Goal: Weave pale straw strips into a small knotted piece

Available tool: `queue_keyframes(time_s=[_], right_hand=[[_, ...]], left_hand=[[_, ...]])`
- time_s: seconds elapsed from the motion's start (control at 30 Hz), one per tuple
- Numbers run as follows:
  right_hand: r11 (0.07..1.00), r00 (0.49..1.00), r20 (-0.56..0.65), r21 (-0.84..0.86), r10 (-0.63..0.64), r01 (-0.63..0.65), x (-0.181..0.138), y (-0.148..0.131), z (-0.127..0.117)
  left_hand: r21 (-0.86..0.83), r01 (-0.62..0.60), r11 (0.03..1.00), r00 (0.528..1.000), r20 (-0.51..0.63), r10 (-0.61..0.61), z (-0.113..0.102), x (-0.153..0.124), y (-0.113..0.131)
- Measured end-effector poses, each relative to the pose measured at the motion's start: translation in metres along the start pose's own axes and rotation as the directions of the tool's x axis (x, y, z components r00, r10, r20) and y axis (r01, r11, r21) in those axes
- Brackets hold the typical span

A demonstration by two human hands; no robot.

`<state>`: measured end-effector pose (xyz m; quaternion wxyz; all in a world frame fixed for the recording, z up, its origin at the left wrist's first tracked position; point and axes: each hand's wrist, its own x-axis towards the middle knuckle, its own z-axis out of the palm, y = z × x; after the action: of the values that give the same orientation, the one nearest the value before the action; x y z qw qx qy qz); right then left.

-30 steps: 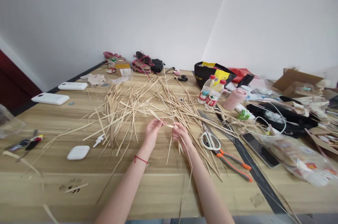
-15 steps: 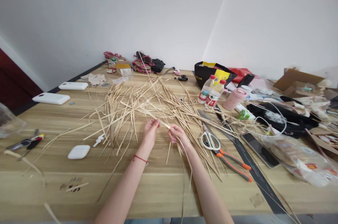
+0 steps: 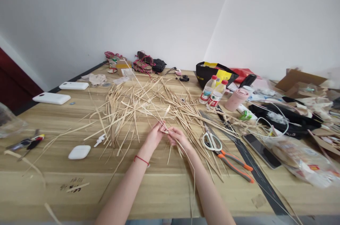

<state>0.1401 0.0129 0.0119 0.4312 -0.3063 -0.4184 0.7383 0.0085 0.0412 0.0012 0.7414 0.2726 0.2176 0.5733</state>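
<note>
My left hand (image 3: 155, 134) pinches thin pale strips (image 3: 166, 112), which look like bamboo or straw, at the middle of the table. Close on its right, my right hand (image 3: 177, 136) is closed on the same strips, its fingertips near the crossing point. One long strip (image 3: 139, 81) slants up and left from the fingers. Another strip (image 3: 194, 179) trails down past my right forearm to the table's front edge. Beyond both hands lies a loose heap of similar strips (image 3: 117, 108). How the held strips cross is too small to make out.
White-handled scissors (image 3: 211, 142) and orange-handled pliers (image 3: 236, 166) lie right of my right hand. Farther right are a phone (image 3: 261, 150), two bottles (image 3: 208, 90) and a pink cup (image 3: 236, 99). A white earphone case (image 3: 79, 152) rests on the left. Behind stands a black bag (image 3: 201, 73).
The short wide strip end has swung from pointing left to standing up between my hands. The long strip has tipped further left. My left hand has shifted slightly right, toward my right hand.
</note>
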Motion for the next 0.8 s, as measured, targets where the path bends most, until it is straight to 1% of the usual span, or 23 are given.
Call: queue_keyframes(time_s=[0.07, 0.13, 0.27, 0.43, 0.53, 0.6, 0.67, 0.73, 0.8], right_hand=[[1.000, 1.000, -0.025, 0.019, 0.000, 0.001, 0.001, 0.002, -0.002], [0.999, 0.999, -0.053, 0.044, -0.010, 0.012, 0.002, 0.003, -0.005], [0.996, 0.994, -0.106, 0.077, -0.035, 0.044, 0.003, 0.004, -0.009], [0.993, 0.992, -0.109, 0.094, -0.057, 0.067, 0.004, 0.003, -0.012], [0.992, 0.981, -0.171, 0.069, -0.089, 0.102, 0.007, 0.006, -0.014], [0.986, 0.956, -0.247, 0.005, -0.160, 0.166, 0.010, 0.008, -0.016], [0.964, 0.916, -0.302, -0.112, -0.264, 0.241, 0.012, 0.011, -0.016], [0.920, 0.875, -0.313, -0.253, -0.370, 0.299, 0.012, 0.012, -0.016], [0.862, 0.836, -0.298, -0.377, -0.461, 0.340, 0.011, 0.013, -0.014]], left_hand=[[0.002, 0.005, 1.000, 0.999, 0.040, -0.005, 0.001, 0.000, 0.000], [0.009, -0.001, 1.000, 0.999, 0.052, 0.001, 0.003, -0.001, 0.000], [0.077, -0.032, 0.996, 0.999, 0.016, 0.031, 0.005, -0.003, 0.002], [0.176, -0.072, 0.982, 0.997, 0.018, 0.070, 0.009, -0.005, 0.005], [0.257, -0.108, 0.960, 0.993, -0.019, 0.116, 0.012, -0.006, 0.003], [0.298, -0.117, 0.947, 0.987, -0.071, 0.144, 0.012, -0.006, 0.001], [0.310, -0.116, 0.944, 0.976, -0.138, 0.166, 0.011, -0.005, -0.001], [0.296, -0.103, 0.949, 0.969, -0.187, 0.163, 0.008, -0.004, -0.003], [0.262, -0.076, 0.962, 0.971, -0.198, 0.131, 0.005, -0.003, -0.004]])
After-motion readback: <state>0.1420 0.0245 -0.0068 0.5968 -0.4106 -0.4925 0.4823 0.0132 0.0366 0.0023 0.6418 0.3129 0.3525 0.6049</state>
